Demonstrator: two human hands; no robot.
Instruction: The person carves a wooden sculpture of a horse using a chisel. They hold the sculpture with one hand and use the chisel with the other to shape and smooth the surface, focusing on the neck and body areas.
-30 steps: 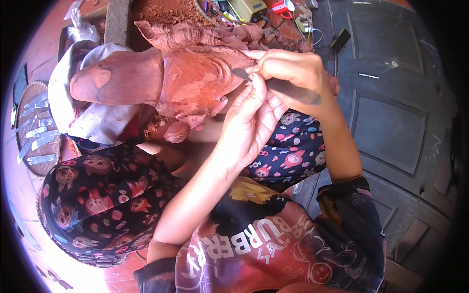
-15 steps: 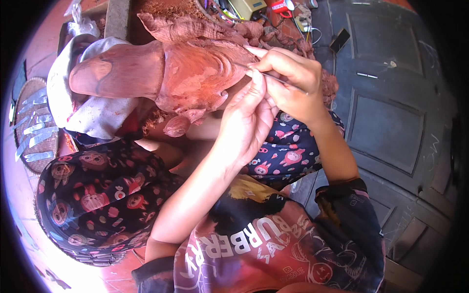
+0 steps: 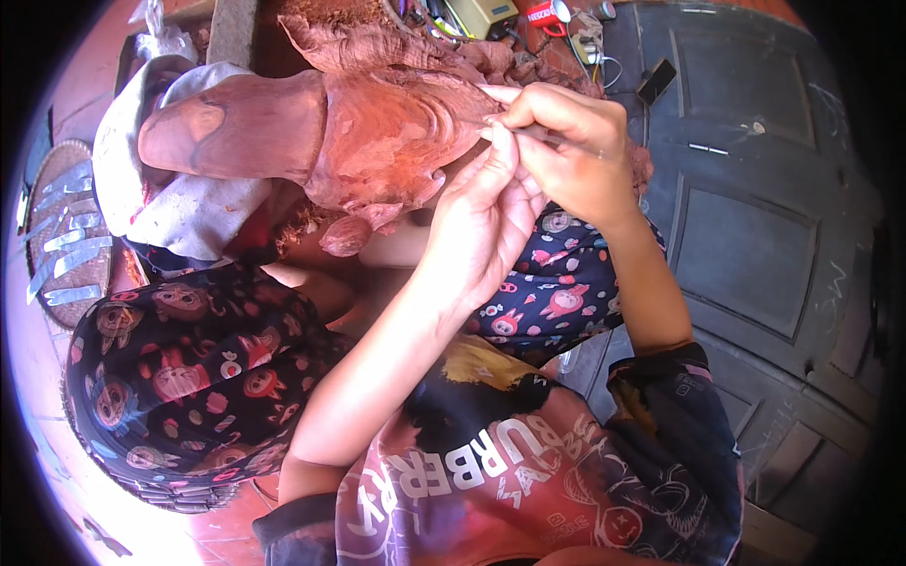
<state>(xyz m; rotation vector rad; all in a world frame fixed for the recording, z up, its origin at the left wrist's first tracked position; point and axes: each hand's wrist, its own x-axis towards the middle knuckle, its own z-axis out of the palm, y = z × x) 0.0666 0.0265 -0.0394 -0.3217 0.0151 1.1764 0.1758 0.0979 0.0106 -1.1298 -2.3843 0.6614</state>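
A carved piece of reddish wood (image 3: 387, 137) lies across in front of me. It has a smooth rounded block at its left end and curved grooves and curled edges in the middle. My right hand (image 3: 576, 141) is closed round a thin metal carving tool (image 3: 587, 149), whose tip points left toward the grooves; the exact contact is hard to see. My left hand (image 3: 486, 212) is closed loosely, palm partly up, its thumb pressed to the tool beside the right fingertips. Its other fingers curl below, partly hidden behind the right hand.
A white cloth (image 3: 189, 217) lies under the wood's left end. On a round woven tray (image 3: 71, 198) at far left rest several flat blades. A red mug (image 3: 547, 17) and a beige box (image 3: 481, 14) stand at the back. Dark panelled boards (image 3: 746, 236) lie right, with a phone-like black object (image 3: 656, 82).
Both hands stay together at the wood, with the right hand shifted and turned slightly. The view has moved a little, so the wood appears slightly higher and to the right.
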